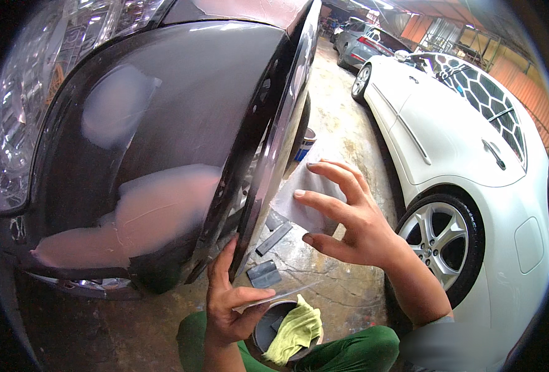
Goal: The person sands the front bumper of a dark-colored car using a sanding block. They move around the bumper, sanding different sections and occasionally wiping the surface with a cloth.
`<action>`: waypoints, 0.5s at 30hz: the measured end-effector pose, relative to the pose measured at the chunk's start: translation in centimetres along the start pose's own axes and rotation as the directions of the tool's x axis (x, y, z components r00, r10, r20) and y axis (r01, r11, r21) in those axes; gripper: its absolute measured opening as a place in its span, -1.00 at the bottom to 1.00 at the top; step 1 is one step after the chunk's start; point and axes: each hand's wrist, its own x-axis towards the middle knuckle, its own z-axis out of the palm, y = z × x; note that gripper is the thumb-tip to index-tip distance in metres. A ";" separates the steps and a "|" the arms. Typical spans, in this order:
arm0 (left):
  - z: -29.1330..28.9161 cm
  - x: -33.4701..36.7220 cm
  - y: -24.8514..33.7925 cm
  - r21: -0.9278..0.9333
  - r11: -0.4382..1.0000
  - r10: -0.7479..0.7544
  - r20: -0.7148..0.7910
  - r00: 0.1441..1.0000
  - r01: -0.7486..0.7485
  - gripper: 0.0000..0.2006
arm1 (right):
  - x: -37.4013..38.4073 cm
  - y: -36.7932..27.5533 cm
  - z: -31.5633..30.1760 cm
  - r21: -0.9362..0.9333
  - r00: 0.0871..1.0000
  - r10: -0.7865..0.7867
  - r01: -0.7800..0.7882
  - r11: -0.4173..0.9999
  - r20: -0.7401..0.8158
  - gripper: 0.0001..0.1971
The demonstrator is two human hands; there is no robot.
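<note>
A: Left hand (230, 304)?
B: Thumb and fingers pinched on a thin flat sheet (296, 289), low beside the dark car panel (187, 80). One fingertip is up at the panel's edge.
A: Right hand (356, 214)?
B: Released, fingers spread and bent, in front of a pale sheet (287, 201). Can't tell if they touch it.
A: Panel?
B: Left of both hands, pinkish patches (163, 208) on it.
A: Floor?
B: Bucket (264, 333) between the knees, yellow-green cloth (294, 332) over its rim. Black block (274, 239) near the panel edge.
</note>
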 end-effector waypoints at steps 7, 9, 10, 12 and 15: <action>0.1 -0.3 0.1 -0.030 0.999 -0.013 -0.014 1.000 0.013 -0.86 | 1.0 -0.2 0.4 0.143 0.998 -0.002 0.012 0.990 -0.064 -0.35; 0.1 -0.2 0.1 -0.021 1.000 0.002 -0.005 1.000 -0.002 -0.86 | 0.7 -0.1 0.6 0.110 0.999 -0.044 0.044 0.993 -0.002 -0.37; -0.2 -0.2 -0.2 -0.011 1.000 0.014 0.001 1.000 -0.014 -0.87 | 0.4 -0.2 0.3 0.041 0.994 -0.054 0.050 0.998 0.093 -0.39; -0.4 -0.3 -0.6 0.004 1.000 0.021 0.006 1.000 -0.021 -0.87 | -1.5 0.1 0.8 0.146 0.992 0.055 -0.071 0.987 0.111 -0.39; -0.2 -0.1 -0.1 0.006 1.000 0.009 -0.004 1.000 -0.009 -0.86 | -6.0 0.5 1.2 0.437 0.961 0.267 -0.272 0.857 0.075 -0.31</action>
